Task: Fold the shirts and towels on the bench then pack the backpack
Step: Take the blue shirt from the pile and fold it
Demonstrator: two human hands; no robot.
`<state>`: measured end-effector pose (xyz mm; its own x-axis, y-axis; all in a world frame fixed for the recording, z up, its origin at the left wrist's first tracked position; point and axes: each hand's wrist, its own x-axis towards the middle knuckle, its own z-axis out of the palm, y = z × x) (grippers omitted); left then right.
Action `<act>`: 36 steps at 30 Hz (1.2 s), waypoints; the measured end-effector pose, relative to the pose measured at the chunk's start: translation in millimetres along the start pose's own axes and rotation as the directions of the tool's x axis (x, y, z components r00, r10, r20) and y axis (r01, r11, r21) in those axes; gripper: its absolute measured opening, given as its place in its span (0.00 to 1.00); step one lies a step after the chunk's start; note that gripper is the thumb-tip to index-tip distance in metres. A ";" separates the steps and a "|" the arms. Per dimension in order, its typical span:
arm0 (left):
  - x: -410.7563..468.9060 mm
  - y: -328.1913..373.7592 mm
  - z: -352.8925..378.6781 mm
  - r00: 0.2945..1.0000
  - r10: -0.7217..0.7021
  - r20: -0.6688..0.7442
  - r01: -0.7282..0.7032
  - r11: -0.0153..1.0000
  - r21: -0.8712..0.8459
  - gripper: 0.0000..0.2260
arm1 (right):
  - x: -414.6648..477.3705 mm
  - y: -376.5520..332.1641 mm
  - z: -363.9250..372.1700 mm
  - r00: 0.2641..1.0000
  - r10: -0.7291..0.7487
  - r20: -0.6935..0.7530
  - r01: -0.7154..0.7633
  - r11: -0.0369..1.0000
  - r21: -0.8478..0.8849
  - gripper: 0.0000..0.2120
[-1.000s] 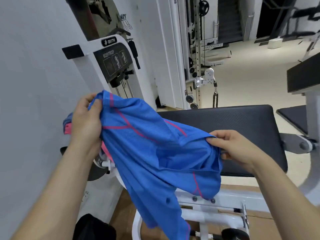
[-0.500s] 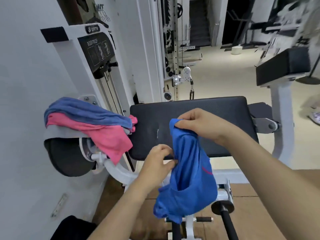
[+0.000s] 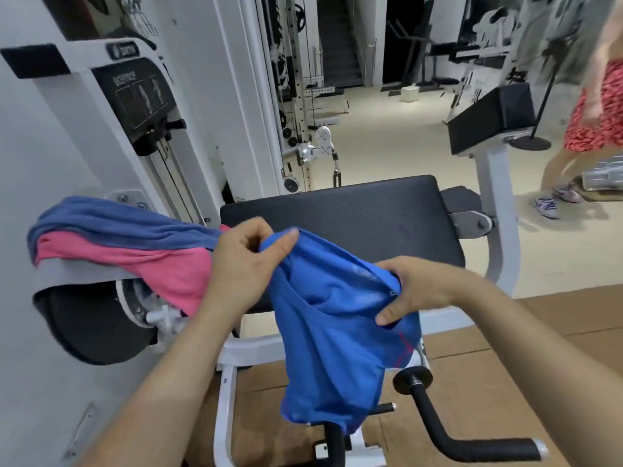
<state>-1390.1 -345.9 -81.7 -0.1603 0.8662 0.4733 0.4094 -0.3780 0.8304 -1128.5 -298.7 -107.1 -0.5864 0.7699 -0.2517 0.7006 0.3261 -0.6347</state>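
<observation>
A bright blue mesh shirt [image 3: 332,345] with pink seams hangs bunched in front of the black padded bench [image 3: 364,214]. My left hand [image 3: 244,264] pinches its upper left edge. My right hand [image 3: 413,289] grips the cloth at its right side. Most of the shirt droops below the bench's near edge. To the left, a dark blue towel [image 3: 114,224] lies over a pink cloth [image 3: 148,264] on a machine pad [image 3: 91,318]. No backpack is recognisable in view.
A white weight machine [image 3: 141,106] stands against the wall at left. A black handlebar [image 3: 451,429] juts out at lower right. A second black pad [image 3: 495,116] on a white post stands right of the bench. A person [image 3: 593,106] walks past at far right.
My hands have shifted their hold along the shirt and moved apart, left hand higher now, right hand lower and to the right. The shirt is spread a little wider. A person has come into view.
</observation>
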 end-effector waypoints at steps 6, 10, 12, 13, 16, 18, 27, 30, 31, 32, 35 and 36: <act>23.1 12.0 -52.0 0.991 0.117 0.056 -0.130 0.850 0.511 0.26 | 2.2 14.8 29.1 0.961 0.015 -0.276 0.112 0.891 0.439 0.07; 29.8 16.6 -86.0 0.955 -0.076 0.288 -0.091 0.845 0.527 0.26 | -7.8 6.1 9.5 0.980 -0.002 -0.197 0.092 0.890 0.447 0.10; 28.1 25.1 -98.8 0.841 -0.243 0.484 -0.066 0.840 0.538 0.21 | -9.1 -4.0 -3.5 0.970 -0.054 -0.236 0.167 0.854 0.493 0.12; 26.1 29.1 -104.7 0.765 -0.328 0.555 -0.054 0.825 0.563 0.18 | -8.8 -10.1 -9.9 0.961 -0.063 -0.269 0.209 0.804 0.557 0.13; 22.1 35.8 -122.9 0.647 -0.421 0.635 -0.054 0.806 0.590 0.07 | -6.0 -22.0 -26.2 0.956 -0.050 -0.289 0.257 0.618 0.743 0.16; 19.9 37.7 -130.0 0.740 -0.324 0.589 -0.028 0.860 0.509 0.04 | -7.5 -24.9 -34.0 0.969 -0.162 -0.186 0.246 0.639 0.728 0.12; 14.0 28.8 -123.9 0.985 0.082 0.153 -0.153 0.822 0.549 0.10 | -19.6 -39.8 -35.3 0.840 0.013 -0.543 0.184 0.934 0.306 0.03; 14.8 40.6 -125.3 0.950 0.299 0.090 -0.299 0.786 0.541 0.14 | -35.6 -43.5 -45.6 0.669 0.063 -0.741 0.270 0.908 0.321 0.08; 16.7 43.9 -124.1 0.946 0.319 0.051 -0.301 0.813 0.499 0.13 | -40.8 -45.1 -54.0 0.617 0.047 -0.785 0.293 0.913 0.285 0.11; 20.1 48.8 -120.3 0.957 0.289 0.027 -0.273 0.864 0.423 0.11 | -45.0 -47.1 -64.1 0.568 0.020 -0.823 0.311 0.920 0.237 0.18; 40.4 59.8 -112.3 0.973 0.023 0.228 -0.041 0.996 0.077 0.08 | -48.8 -55.6 -101.8 0.507 -0.090 -0.857 0.307 0.948 0.082 0.34; 50.7 59.4 -112.3 0.932 -0.045 0.359 0.042 0.999 0.015 0.11 | -45.6 -56.2 -114.2 0.538 -0.116 -0.835 0.301 0.952 0.062 0.35</act>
<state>-1474.8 -361.1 24.7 0.1543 0.9419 0.2983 0.4160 -0.3358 0.8451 -1094.6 -289.5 23.5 -0.0574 0.8346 0.5478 0.4647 0.5080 -0.7253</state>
